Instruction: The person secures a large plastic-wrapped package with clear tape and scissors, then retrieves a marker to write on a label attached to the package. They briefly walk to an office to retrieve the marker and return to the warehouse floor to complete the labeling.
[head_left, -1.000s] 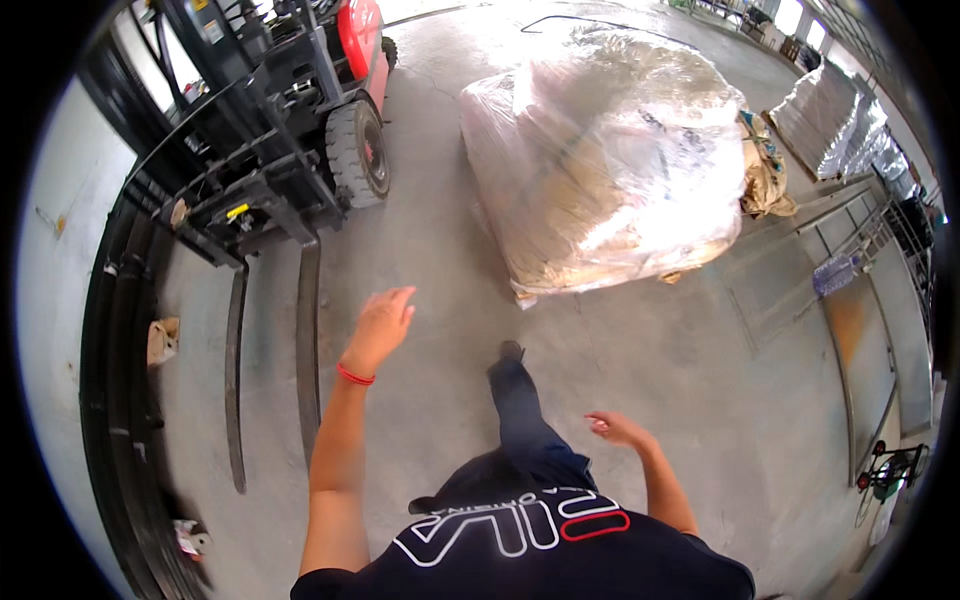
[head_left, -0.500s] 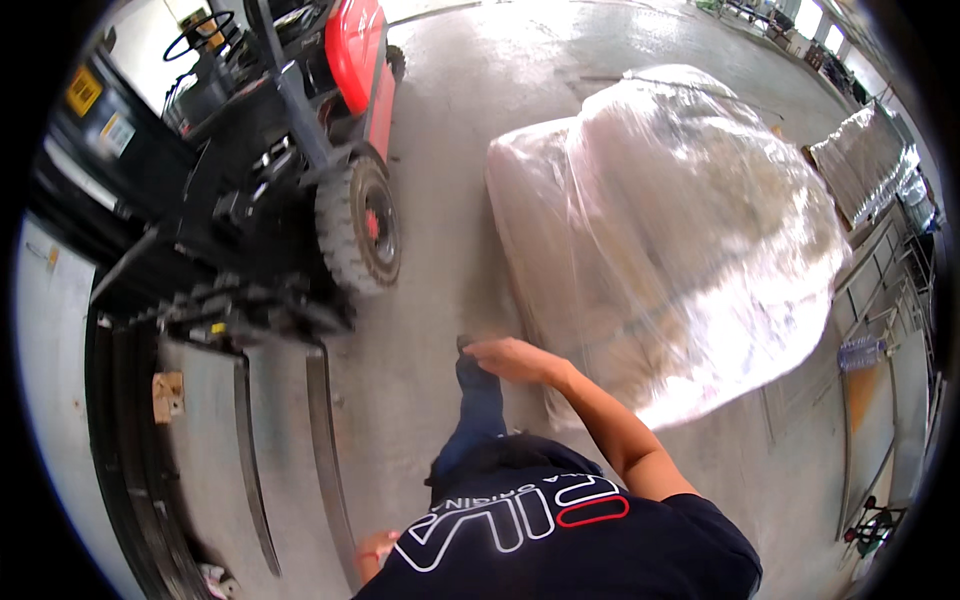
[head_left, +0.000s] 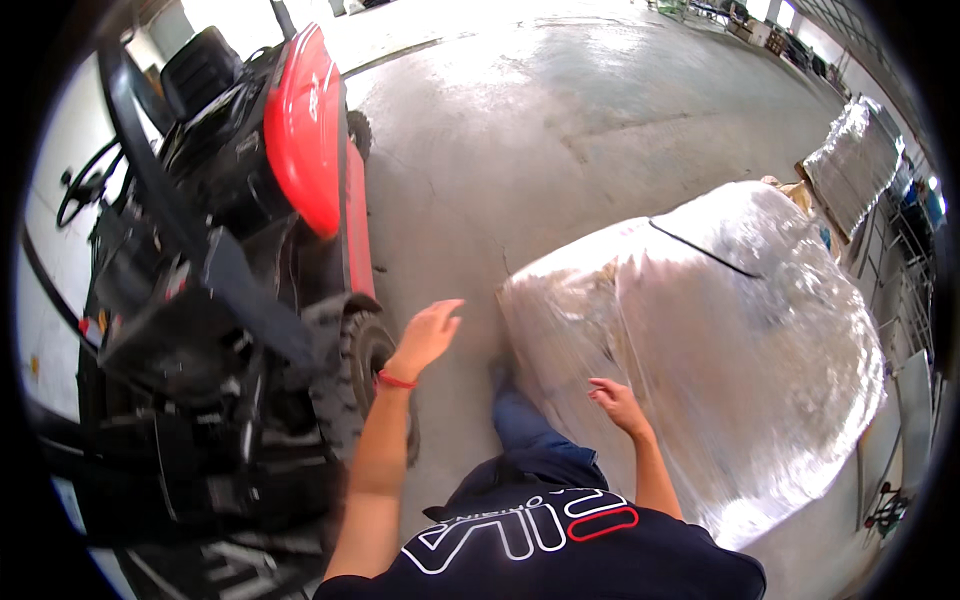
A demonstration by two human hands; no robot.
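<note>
Shirt (head_left: 640,565) right of forklift (head_left: 265,300): white-and-red outlined lettering (head_left: 515,535). Forklift's red panel (head_left: 300,150): small pale lettering.

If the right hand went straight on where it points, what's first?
Probably the plastic-wrapped pile, which lies along the right hand's line in the picture; depth is unclear, so it might pass above.

The L cam of two sits on the person's head, w/ a round, wide lens. It looks down & a bit fwd. The shirt (head_left: 655,562) is v. close, at the btm of the view. The L hand (head_left: 426,340) & R hand (head_left: 618,404) are near, abt mid. The floor (head_left: 450,160) goes far off up top.
</note>
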